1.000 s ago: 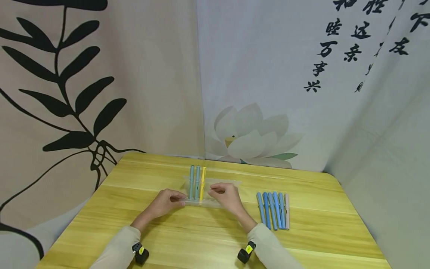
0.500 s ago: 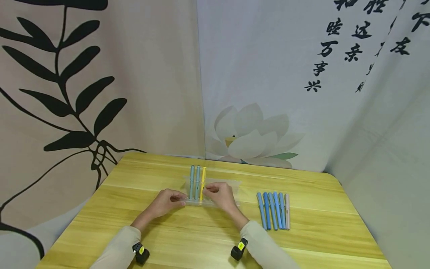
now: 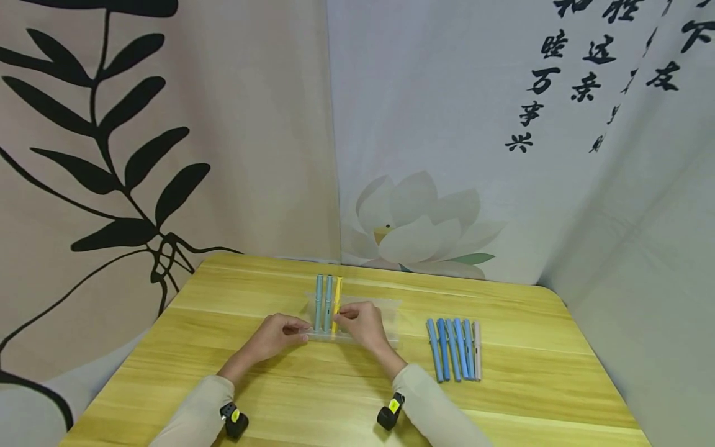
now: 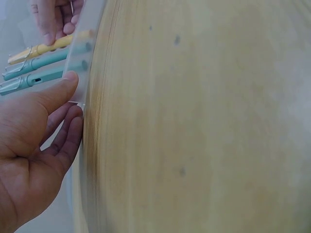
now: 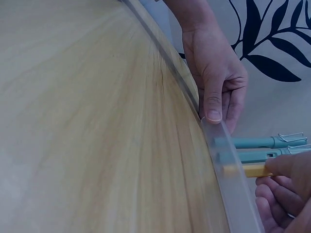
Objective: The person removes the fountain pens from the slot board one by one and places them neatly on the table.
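A clear plastic pen stand (image 3: 322, 337) sits on the table with two teal pens (image 3: 319, 303) and a yellow pen (image 3: 338, 290) leaning upright in it, side by side. My left hand (image 3: 275, 336) holds the stand's left end, thumb on its front strip, as the left wrist view shows. On the other side, my right hand (image 3: 364, 325) pinches the lower part of the yellow pen (image 5: 256, 170), the thumb lying against it. The rest of that hand's fingers are curled below the pen in the right wrist view.
Right of the stand, several blue pens (image 3: 451, 351) lie in a row on the wooden table (image 3: 335, 397), with a pale pinkish pen (image 3: 477, 351) at the right end. A curtain (image 3: 268, 124) hangs behind the table's back edge.
My right hand has moved left across the stand to the yellow pen and now touches it. My left hand stays at the stand's left end.
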`<action>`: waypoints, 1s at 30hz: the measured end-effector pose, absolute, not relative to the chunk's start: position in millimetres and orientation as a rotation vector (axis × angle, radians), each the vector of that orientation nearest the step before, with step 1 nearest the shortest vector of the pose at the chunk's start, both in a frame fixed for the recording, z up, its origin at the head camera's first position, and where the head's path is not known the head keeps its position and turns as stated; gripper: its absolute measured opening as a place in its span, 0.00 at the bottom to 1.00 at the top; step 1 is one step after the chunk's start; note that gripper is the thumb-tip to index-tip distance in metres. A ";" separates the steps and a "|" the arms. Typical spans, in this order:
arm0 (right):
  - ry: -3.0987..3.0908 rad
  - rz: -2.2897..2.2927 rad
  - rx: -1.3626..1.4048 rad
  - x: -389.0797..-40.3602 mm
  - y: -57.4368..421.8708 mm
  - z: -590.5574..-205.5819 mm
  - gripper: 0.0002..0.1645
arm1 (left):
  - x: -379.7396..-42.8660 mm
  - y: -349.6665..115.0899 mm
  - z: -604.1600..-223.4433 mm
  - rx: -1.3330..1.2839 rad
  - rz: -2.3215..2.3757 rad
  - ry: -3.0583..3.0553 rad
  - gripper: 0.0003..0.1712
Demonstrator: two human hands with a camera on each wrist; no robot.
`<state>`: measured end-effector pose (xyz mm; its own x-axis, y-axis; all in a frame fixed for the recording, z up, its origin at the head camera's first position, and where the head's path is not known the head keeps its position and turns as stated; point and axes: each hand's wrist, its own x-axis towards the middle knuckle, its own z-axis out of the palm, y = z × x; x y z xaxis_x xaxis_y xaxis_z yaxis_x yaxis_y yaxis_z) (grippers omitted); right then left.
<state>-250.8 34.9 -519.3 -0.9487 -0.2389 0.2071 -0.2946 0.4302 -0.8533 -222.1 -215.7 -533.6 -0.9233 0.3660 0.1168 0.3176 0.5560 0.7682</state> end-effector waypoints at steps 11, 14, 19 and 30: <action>-2.619 1.574 0.483 -250.1 37.9 -518.6 0.10 | -224.3 -214.6 -532.8 0.605 1.318 2.731 0.14; -2.606 1.572 0.481 -250.3 38.2 -516.8 0.09 | -224.6 -213.8 -532.4 0.598 1.316 2.733 0.14; -2.597 1.551 0.467 -250.2 39.5 -508.1 0.08 | -224.3 -212.6 -533.3 0.590 1.309 2.737 0.14; -2.588 1.536 0.503 -243.9 57.6 -490.8 0.11 | -220.7 -214.5 -533.4 0.617 1.308 2.757 0.15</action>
